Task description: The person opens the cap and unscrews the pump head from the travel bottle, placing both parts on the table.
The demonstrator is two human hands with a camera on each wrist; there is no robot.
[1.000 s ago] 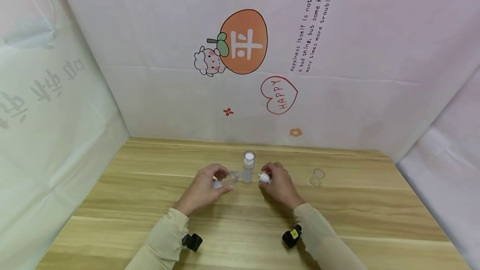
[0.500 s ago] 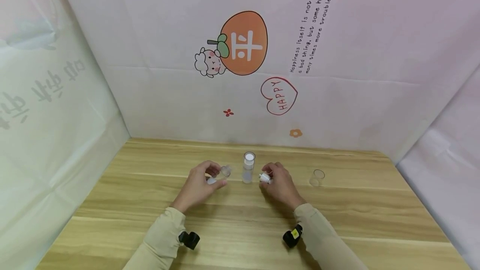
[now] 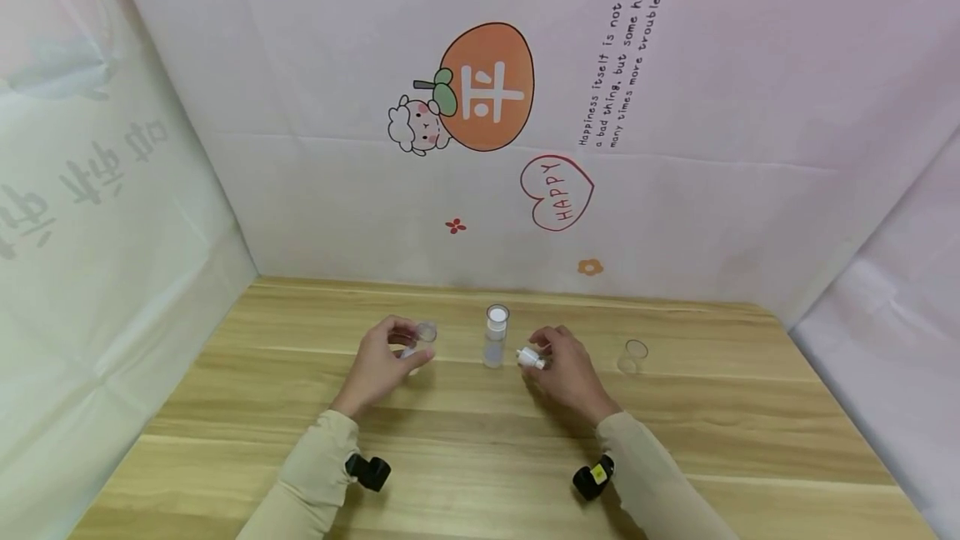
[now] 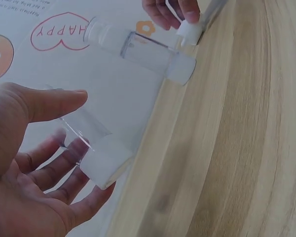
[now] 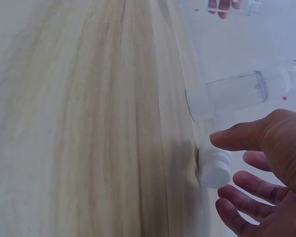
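In the left wrist view, my left hand (image 4: 54, 168) holds a clear bottle (image 4: 96, 128) with a white base, the thumb on one side and curled fingers on the other. The bottle leans in the hand. In the head view my right hand (image 3: 570, 369) is around a white bottle top (image 3: 531, 358) that has a small nub at one end and lies on its side. The right wrist view has the thumb tip overlapping this top, the other fingers spread apart from it. Between the hands a second clear bottle (image 3: 496, 336) with a white inside stands upright.
A clear cap (image 3: 633, 357) stands on the wooden table (image 3: 480, 457), right of the right hand. Behind the table hangs a white printed cloth (image 3: 322, 207), with further cloth at both sides.
My left hand has carried its clear bottle left, away from the standing bottle. My right hand has shifted slightly right, and more of the white top shows beyond its fingers.
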